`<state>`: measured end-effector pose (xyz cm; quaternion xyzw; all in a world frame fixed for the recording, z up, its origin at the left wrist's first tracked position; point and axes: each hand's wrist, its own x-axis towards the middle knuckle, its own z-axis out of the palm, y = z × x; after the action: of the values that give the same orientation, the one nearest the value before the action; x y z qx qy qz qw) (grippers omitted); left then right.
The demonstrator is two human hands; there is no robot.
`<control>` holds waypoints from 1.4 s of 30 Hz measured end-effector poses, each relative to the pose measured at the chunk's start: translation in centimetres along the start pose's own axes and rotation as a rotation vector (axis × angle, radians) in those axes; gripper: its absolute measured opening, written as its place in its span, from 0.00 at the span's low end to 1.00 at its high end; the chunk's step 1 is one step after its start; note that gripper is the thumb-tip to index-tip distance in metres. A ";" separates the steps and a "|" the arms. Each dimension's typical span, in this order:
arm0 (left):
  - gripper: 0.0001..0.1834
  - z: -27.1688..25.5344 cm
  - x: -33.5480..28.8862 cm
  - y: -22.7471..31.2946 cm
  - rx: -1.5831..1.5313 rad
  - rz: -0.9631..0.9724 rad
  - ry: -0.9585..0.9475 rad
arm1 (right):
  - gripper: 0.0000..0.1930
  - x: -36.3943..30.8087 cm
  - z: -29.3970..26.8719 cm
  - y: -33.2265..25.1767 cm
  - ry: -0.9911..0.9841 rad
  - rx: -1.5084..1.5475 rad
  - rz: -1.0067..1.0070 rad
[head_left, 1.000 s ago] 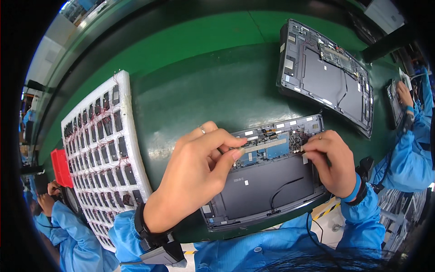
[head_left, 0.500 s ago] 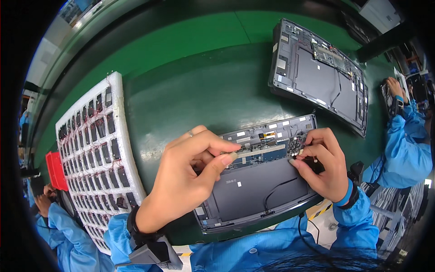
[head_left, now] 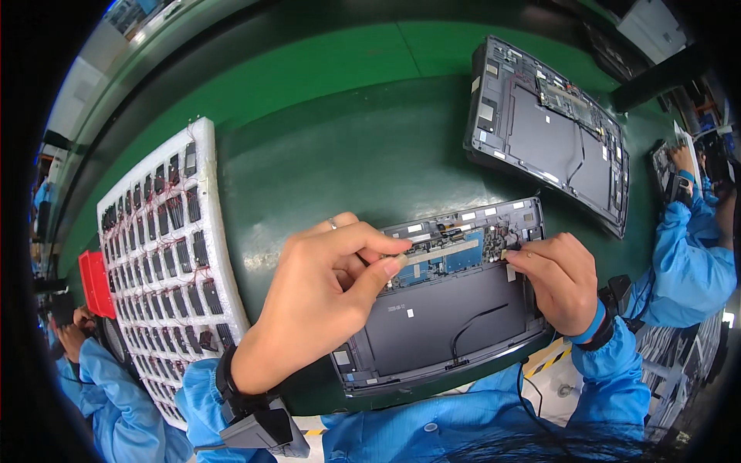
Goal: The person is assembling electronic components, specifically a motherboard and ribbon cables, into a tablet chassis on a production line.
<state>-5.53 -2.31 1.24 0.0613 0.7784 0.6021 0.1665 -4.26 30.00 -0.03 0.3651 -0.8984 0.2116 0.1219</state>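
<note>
A dark grey tablet-like shell point(head_left: 440, 324) lies face up in front of me, with a blue circuit board point(head_left: 463, 258) and small connectors along its far side. My left hand point(head_left: 324, 285) is closed in a pinch on the left end of a pale, narrow tape strip point(head_left: 444, 253), which runs across the board. At the board's right end, my right hand point(head_left: 559, 274) pinches a small yellowish piece point(head_left: 505, 255) between thumb and forefinger; its exact kind is too small to tell. A black cable point(head_left: 463, 332) curves over the shell's near part.
Stacked similar shells point(head_left: 567, 139) sit at the far right on the green table mat point(head_left: 340, 154). To the left, a white foam tray point(head_left: 208, 201) holds rows of black wired parts, with a red bin point(head_left: 96, 284) behind it. Other people in blue sleeves point(head_left: 691, 262) work on both sides.
My right hand has shifted right, its fingers drawn closer together, uncovering more of the board's right end. My left hand keeps its pinch on the strip, nearly in place.
</note>
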 end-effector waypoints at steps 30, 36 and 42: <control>0.09 -0.4 0.2 0.8 -0.197 -0.147 -0.032 | 0.15 0.0 -0.7 -0.3 0.030 -0.051 0.049; 0.09 -0.4 0.0 0.7 -0.186 -0.150 -0.034 | 0.15 0.0 -0.2 -0.3 0.094 0.008 0.020; 0.09 0.0 0.1 0.1 -0.108 -0.091 -0.023 | 0.16 -0.2 0.3 -0.3 0.058 0.038 0.059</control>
<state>-5.64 -2.24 1.27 0.0238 0.7449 0.6343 0.2056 -3.95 29.84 -0.26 0.3343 -0.9007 0.2426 0.1348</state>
